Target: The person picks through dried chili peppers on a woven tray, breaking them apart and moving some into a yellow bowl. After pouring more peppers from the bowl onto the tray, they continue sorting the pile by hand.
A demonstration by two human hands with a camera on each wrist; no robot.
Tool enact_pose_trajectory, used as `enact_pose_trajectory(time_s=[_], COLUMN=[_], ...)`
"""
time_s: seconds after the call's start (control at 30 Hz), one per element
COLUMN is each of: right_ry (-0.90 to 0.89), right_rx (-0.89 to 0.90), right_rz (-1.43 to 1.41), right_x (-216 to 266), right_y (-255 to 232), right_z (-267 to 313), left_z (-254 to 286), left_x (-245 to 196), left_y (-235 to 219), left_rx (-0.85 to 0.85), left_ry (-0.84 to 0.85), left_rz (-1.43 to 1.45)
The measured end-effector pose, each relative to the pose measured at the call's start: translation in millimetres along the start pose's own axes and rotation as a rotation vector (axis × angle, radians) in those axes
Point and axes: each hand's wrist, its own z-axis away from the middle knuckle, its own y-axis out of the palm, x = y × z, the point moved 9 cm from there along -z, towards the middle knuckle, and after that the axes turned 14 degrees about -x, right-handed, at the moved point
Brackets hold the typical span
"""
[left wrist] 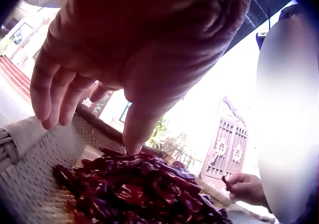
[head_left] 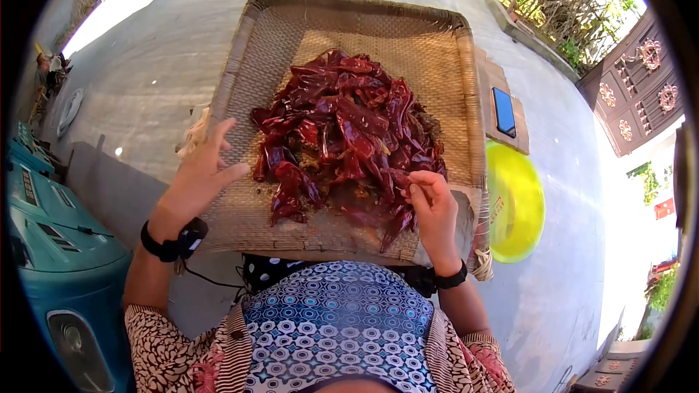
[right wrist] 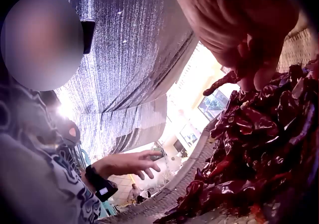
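A heap of glossy dried red chili peppers (head_left: 349, 116) lies in a shallow rectangular woven tray (head_left: 444, 65) in front of the person's body. At the heap's near right side, the right hand (head_left: 437, 215) pinches one dark red chili pepper (right wrist: 222, 83) between thumb and fingers; its wrinkled end sticks out in the right wrist view. Over the tray's left edge hovers the left hand (head_left: 200, 178), thumb and fingers spread and holding nothing. The left wrist view shows its fingers (left wrist: 67, 102) pointing down beside the heap.
Right of the tray stands a yellow-green basin (head_left: 520, 204). A phone (head_left: 504, 111) lies on cardboard (head_left: 523, 138) just behind it. Teal plastic machines (head_left: 65, 247) stand at the left on the concrete floor (head_left: 167, 51). Small crumbs lie on the tray's near part.
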Motion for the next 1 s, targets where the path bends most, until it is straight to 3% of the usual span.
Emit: enact_pose_trajectory(time_s=[0.03, 0.1, 0.17, 0.27, 0.37, 0.47, 0.57, 0.67, 0.73, 0.77, 0.87, 0.9, 1.0], right_ry=[-0.023, -0.036, -0.097, -0.080, 0.090, 0.196, 0.221, 0.243, 0.240, 0.276, 0.349, 0.350, 0.405], right_rx=[0.036, 0.119, 0.219, 0.266, 0.237, 0.258, 0.283, 0.274, 0.256, 0.162, -0.109, -0.195, -0.467], right_rz=[0.007, -0.016, 0.040, -0.022, -0.127, -0.180, -0.203, -0.230, -0.221, -0.280, -0.478, -0.558, -0.860], right_x=[5, 17, 37, 41, 31, 20, 4, -4, -13, -17, -29, -35, -63], right_y=[9, 30, 47, 54, 45, 35, 34, 29, 20, 8, -40, -61, -117], right_z=[1, 5, 13, 20, 21, 23, 25, 26, 23, 18, 6, 2, -10], left_z=[8, 22, 29, 30, 19, 18, 19, 16, 10, 8, -11, -16, -34], left_x=[-37, -86, -126, -135, -139, -139, -137, -122, -121, -120, -102, -100, -94], left_y=[8, 26, 41, 96, 106, 115, 128, 152, 139, 132, 123, 123, 140], left_rx=[0.218, 0.351, 0.158, 0.347, 0.226, 0.173, 0.258, 0.351, 0.130, 0.021, -0.152, -0.148, -0.272], left_ry=[-0.110, 0.007, 0.307, 0.336, 0.259, 0.296, 0.164, 0.109, 0.170, 0.200, 0.045, 0.023, 0.315], left_rz=[0.138, 0.261, 0.220, 0.234, 0.268, 0.232, 0.479, 0.438, 0.432, 0.429, 0.439, 0.468, 0.374])
